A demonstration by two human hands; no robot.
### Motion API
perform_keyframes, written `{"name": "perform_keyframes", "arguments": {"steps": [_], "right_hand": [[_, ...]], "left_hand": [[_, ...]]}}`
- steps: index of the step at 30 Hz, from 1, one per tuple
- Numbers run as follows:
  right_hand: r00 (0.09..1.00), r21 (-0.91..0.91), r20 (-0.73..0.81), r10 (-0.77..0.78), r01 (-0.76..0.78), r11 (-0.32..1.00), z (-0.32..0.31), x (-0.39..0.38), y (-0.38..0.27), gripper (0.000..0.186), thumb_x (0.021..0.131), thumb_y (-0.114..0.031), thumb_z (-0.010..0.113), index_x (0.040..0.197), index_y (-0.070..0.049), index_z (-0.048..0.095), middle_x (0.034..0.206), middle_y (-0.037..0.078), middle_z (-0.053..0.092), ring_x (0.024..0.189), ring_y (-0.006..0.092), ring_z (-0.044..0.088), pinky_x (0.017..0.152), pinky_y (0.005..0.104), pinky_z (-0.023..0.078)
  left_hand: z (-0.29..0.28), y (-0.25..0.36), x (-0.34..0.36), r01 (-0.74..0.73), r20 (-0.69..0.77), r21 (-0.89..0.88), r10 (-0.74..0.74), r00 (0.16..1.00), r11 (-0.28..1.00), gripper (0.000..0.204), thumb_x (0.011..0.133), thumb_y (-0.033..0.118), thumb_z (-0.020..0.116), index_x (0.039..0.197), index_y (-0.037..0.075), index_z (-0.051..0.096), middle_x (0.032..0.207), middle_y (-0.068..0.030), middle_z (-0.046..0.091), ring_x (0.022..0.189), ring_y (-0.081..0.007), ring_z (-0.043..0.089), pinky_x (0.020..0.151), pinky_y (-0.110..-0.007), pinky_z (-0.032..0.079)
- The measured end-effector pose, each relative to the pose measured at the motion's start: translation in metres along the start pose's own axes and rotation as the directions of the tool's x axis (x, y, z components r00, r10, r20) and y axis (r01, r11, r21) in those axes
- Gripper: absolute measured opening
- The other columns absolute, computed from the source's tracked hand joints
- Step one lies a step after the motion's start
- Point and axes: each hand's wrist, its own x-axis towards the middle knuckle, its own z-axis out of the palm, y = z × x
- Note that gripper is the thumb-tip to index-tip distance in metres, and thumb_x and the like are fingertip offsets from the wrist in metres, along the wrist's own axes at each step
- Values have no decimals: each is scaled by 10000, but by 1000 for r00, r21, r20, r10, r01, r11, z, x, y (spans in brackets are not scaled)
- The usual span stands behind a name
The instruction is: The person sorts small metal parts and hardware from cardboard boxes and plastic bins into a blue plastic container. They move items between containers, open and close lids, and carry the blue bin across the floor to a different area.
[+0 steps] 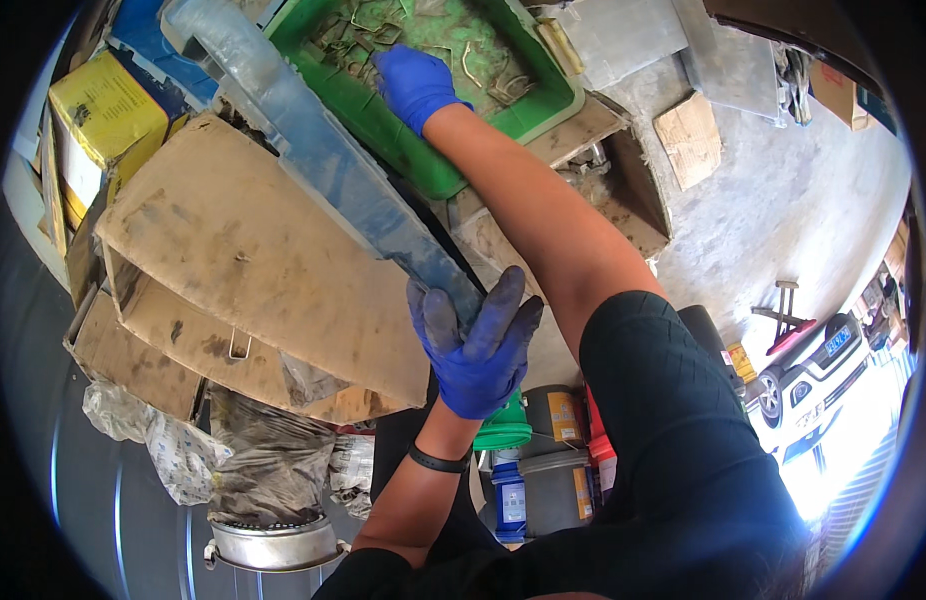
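Note:
My right hand [418,90], in a blue glove, reaches into a green plastic tray [438,175] at the top; its fingers bend down among scattered small bent metal pieces [471,65], and what they hold, if anything, is hidden. My left hand [468,345], gloved in blue with grimy fingertips, grips the lower end of a long translucent bluish plastic piece [313,150] that runs diagonally beside the tray. A large stained cardboard sheet [233,250] lies left of that piece, over more cardboard.
A yellow box [103,130] stands upper left. An open carton [623,200] sits under the tray, near a cardboard scrap [688,140]. Buckets [553,415], plastic bags [253,460] and a metal pot [273,545] are below. A white car [818,375] is at the right.

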Motion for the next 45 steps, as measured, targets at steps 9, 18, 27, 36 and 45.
{"name": "perform_keyframes", "arguments": {"steps": [9,18,27,36,45], "right_hand": [[998,-12,-61,-22,21,1000,18,10,9,260,826,-88,553,1061,-164,636,942,138,640,897,348,649,730,458,530],[968,-300,223,-112,178,937,-1,23,23,183,855,-125,549,1003,-157,653,934,138,669,898,337,665,704,447,538],[947,532,314,69,-235,813,-55,-14,46,306,826,-288,695,1064,-97,695,1031,162,691,943,310,671,838,388,522],[918,710,347,192,-391,585,-70,-13,70,264,755,-84,726,1017,-62,713,933,119,695,846,193,646,801,307,509],[924,664,250,288,-381,643,-71,0,91,271,832,-98,613,1091,-36,664,944,126,703,789,193,635,753,309,510]], "left_hand": [[8,-9,-2,-132,-56,-2,131,990,991,183,812,71,659,911,190,756,1364,-40,565,1467,-438,84,1168,-514,100],[7,-6,0,-127,-34,5,127,991,992,218,785,35,660,913,186,751,1357,-48,563,1467,-441,82,1167,-529,117],[4,1,5,-19,-17,5,19,1000,1000,158,790,154,748,946,148,724,1408,26,497,1433,-367,181,1042,-611,326],[7,6,11,-22,-46,-39,20,999,999,124,797,117,728,920,130,718,1406,22,514,1438,-361,202,1076,-610,283],[12,7,9,-18,-53,-58,15,999,998,111,813,127,714,921,153,719,1418,33,509,1443,-365,194,1096,-611,267]]}}
